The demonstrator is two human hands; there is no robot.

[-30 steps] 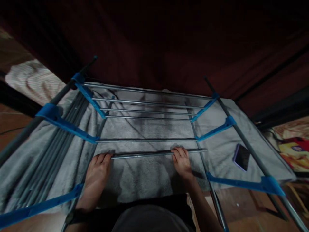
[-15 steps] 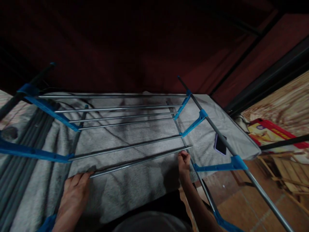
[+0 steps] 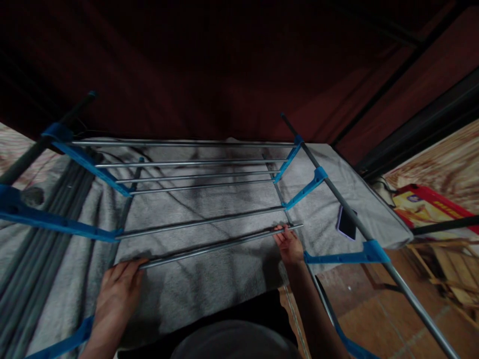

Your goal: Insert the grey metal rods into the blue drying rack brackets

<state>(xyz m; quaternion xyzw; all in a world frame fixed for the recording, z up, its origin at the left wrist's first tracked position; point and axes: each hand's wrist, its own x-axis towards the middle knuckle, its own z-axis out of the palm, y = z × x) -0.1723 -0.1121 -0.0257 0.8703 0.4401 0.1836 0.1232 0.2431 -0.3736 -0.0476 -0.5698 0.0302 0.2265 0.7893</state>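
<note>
A loose metal tube (image 3: 209,248) lies crosswise in front of me, tilted slightly up to the right. My left hand (image 3: 120,289) is closed around its left end. Close to the other end, my right hand (image 3: 290,245) has its fingers curled on the tube from below, palm turned up. Beyond it stands a rack frame of grey poles with blue plastic brackets, among them a left bracket (image 3: 56,223) and a right bracket (image 3: 346,258). One fitted crossbar (image 3: 202,224) spans the middle brackets, and several more bars join the far ones.
Several grey tubes (image 3: 48,249) lie bundled on the grey blanket (image 3: 224,289) at left. A phone (image 3: 347,223) rests on the right of the blanket, behind a rack pole (image 3: 337,197). Past the blanket's edge are a red and yellow box (image 3: 426,207) and a wooden stool (image 3: 449,267).
My right hand has turned palm up, and its fingers now reach onto the tube. The left hand stays at the tube's left end. The camera view has shifted slightly.
</note>
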